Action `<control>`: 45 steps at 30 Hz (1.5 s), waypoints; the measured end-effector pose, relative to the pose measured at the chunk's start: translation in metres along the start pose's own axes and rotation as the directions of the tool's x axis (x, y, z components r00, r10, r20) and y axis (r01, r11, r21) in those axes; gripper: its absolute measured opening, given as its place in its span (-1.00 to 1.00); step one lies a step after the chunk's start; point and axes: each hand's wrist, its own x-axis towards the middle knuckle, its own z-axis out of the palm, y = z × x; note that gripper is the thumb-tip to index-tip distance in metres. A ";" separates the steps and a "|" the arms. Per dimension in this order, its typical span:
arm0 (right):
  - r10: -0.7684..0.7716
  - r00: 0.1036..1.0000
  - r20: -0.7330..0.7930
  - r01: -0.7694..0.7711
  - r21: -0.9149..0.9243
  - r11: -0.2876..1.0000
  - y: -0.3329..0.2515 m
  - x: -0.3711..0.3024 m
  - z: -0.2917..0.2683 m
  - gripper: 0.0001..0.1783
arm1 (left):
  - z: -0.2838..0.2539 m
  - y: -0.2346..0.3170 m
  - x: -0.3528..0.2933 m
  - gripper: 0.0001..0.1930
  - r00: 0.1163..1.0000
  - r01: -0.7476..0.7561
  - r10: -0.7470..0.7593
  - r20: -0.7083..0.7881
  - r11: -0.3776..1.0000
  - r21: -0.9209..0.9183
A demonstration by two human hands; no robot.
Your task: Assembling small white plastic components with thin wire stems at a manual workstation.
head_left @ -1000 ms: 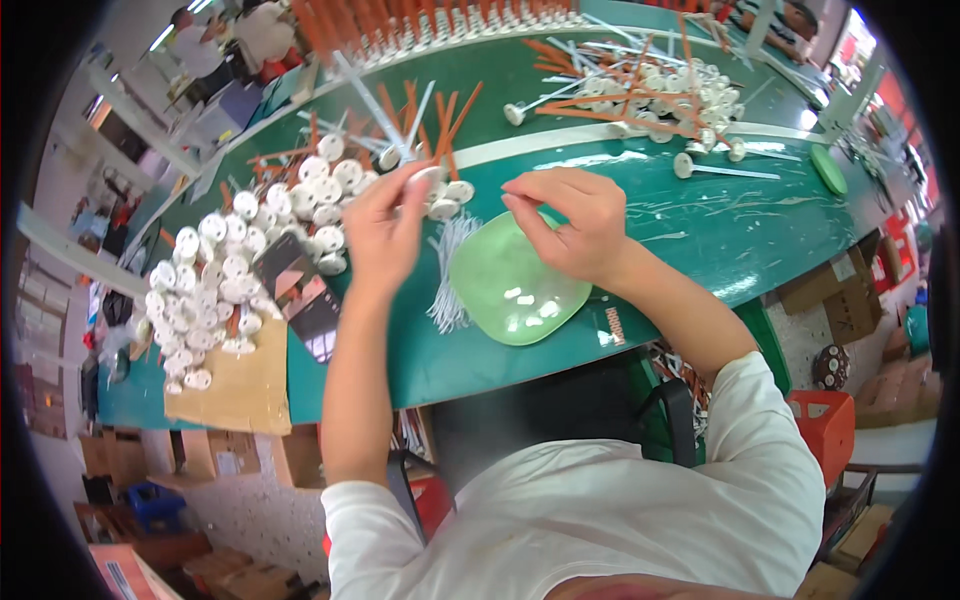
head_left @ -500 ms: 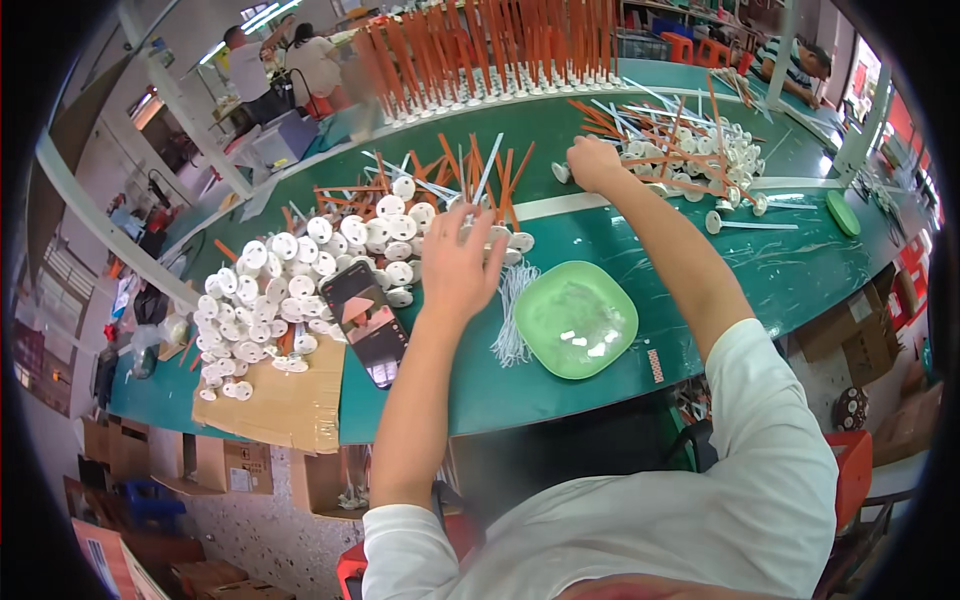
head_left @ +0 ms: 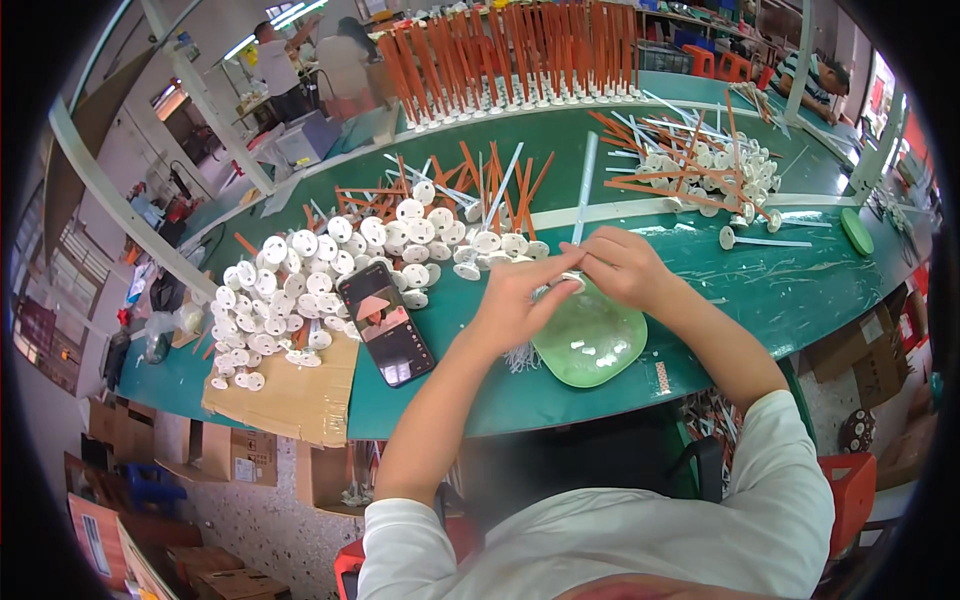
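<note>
Both hands meet above the far rim of a green plate (head_left: 592,350). Between them stands a pale blue strip on a white round base (head_left: 585,190), tilted slightly to the right. My left hand (head_left: 515,300) has its thumb and forefinger closed at the base, which is mostly hidden. The fingers of my right hand (head_left: 625,268) pinch the piece from the other side, low on the strip. Part of a bundle of thin white strings (head_left: 521,358) shows beside the plate, near my left wrist.
A heap of white round bases with strips (head_left: 300,285) covers the left, partly on cardboard (head_left: 285,400). A phone (head_left: 386,330) lies beside it. Another heap (head_left: 710,165) is at the right. Upright orange strips (head_left: 510,60) line the back. A person (head_left: 815,85) sits far right.
My right hand has come from the right heap to above the plate. My left hand has moved right from the left heap, and both hands now hold the pale blue strip piece.
</note>
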 end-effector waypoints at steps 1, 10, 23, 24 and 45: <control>0.087 0.995 -0.055 -0.084 0.058 0.995 -0.002 -0.001 0.000 -0.71 | 0.003 -0.005 -0.001 -0.64 1.000 0.027 -0.028 0.015 0.999 0.018; 0.485 0.866 -0.124 -0.374 0.484 0.791 -0.028 -0.003 -0.010 -0.77 | 0.026 -0.006 -0.012 -0.60 0.969 0.201 -0.228 -0.095 0.953 -0.228; 0.522 0.842 -0.133 -0.404 0.485 0.776 -0.030 -0.007 -0.003 -0.82 | 0.025 0.005 -0.011 -0.61 0.985 0.169 -0.170 -0.018 0.985 -0.038; 0.521 0.843 -0.133 -0.402 0.486 0.776 -0.029 -0.006 -0.005 -0.82 | 0.027 0.005 -0.011 -0.62 0.971 0.231 -0.238 -0.031 0.961 -0.154; 0.038 0.682 0.731 -0.570 0.498 0.653 -0.022 -0.010 -0.021 -0.74 | 0.014 0.007 -0.008 -0.72 0.967 0.246 -0.249 0.047 0.967 0.063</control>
